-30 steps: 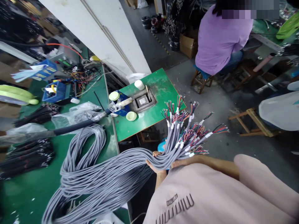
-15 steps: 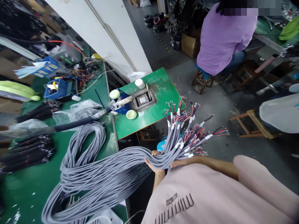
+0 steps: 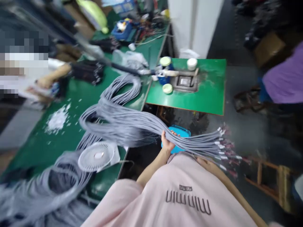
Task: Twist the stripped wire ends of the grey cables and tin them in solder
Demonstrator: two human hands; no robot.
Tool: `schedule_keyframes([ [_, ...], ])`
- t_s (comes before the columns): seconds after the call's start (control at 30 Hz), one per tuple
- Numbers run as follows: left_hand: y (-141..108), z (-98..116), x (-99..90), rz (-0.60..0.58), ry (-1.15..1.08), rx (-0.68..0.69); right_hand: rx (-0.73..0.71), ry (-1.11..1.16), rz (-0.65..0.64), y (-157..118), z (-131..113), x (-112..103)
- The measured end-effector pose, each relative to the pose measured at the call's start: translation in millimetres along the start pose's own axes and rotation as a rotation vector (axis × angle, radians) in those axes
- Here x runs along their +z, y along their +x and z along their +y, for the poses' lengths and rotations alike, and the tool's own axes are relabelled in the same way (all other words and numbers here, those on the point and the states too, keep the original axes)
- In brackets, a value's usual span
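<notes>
A thick bundle of grey cables [image 3: 151,121] runs from the green bench out past its edge. Fingers of my left hand [image 3: 168,143] wrap around the bundle just in front of my shirt. To the right, the cables fan out slightly into white-banded ends with thin coloured wires [image 3: 230,154], blurred by motion. My right hand [image 3: 206,164] is at the lower side of the bundle, close to the outermost cable. Its fingers are partly hidden and smeared, so its grip is unclear.
A white fan [image 3: 97,156] lies on the bench [image 3: 71,110] among more coiled grey cables [image 3: 63,179]. Another person's hand [image 3: 44,80] is at the far left. A small green table [image 3: 210,91] holds tubs and a recessed metal pot. A wooden stool [image 3: 281,186] stands right.
The view has swung left. The cable ends, upright and spread before, now stretch out to the right. My right hand has shifted along the bundle, away from the left.
</notes>
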State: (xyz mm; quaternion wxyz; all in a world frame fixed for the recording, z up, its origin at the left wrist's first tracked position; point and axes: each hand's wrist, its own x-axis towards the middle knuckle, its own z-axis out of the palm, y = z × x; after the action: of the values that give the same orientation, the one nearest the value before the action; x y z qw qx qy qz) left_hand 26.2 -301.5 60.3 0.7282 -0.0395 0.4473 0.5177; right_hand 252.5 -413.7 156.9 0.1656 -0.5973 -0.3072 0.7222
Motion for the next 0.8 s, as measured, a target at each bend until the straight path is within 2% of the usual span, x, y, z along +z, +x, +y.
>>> schedule_keyframes([
  [0.1,16,0,-1.3,-0.010,-0.112,-0.127,-0.084,-0.139,-0.265,-9,8,-29],
  [0.13,19,0,-3.2,-0.001,-0.099,-0.160,-0.110,-0.176,-0.293,-11,4,-41],
  [0.2,22,2,-8.5,0.034,-0.113,-0.166,-0.208,-0.188,-0.245,-5,-16,-62],
  [0.23,22,2,-11.0,0.053,-0.121,-0.163,-0.280,-0.149,-0.209,6,-30,-70],
  [0.3,21,2,-13.6,0.078,-0.133,-0.157,-0.481,0.037,-0.136,45,-60,-72],
  [0.37,19,3,-11.3,0.081,-0.143,-0.157,-0.524,0.101,-0.187,101,-85,-55],
  [0.4,17,4,-8.8,0.074,-0.140,-0.155,-0.488,0.078,-0.217,130,-92,-41],
  [0.43,15,6,-6.2,0.059,-0.098,-0.153,-0.396,0.041,-0.300,157,-94,-25],
  [0.5,7,16,-4.0,0.016,0.068,-0.156,-0.102,-0.012,-0.540,198,-87,7],
  [0.57,-7,35,-12.1,-0.058,0.305,-0.192,0.183,-0.031,-0.774,219,-69,29],
  [0.6,-16,48,-21.6,-0.093,0.381,-0.224,0.280,-0.028,-0.884,222,-58,36],
  [0.67,-37,80,-50.9,-0.218,0.588,-0.332,0.369,0.009,-1.025,222,-38,43],
  [0.7,-47,98,-69.2,-0.187,0.605,-0.361,0.384,0.041,-1.052,219,-31,44],
  [0.73,-55,115,-88.5,-0.078,0.559,-0.361,0.387,0.080,-1.043,215,-26,44],
  [0.77,-62,132,-107.5,0.098,0.488,-0.328,0.389,0.112,-1.021,211,-24,43],
  [0.8,-67,147,-124.9,0.191,0.474,-0.312,0.395,0.131,-0.997,206,-26,42],
])
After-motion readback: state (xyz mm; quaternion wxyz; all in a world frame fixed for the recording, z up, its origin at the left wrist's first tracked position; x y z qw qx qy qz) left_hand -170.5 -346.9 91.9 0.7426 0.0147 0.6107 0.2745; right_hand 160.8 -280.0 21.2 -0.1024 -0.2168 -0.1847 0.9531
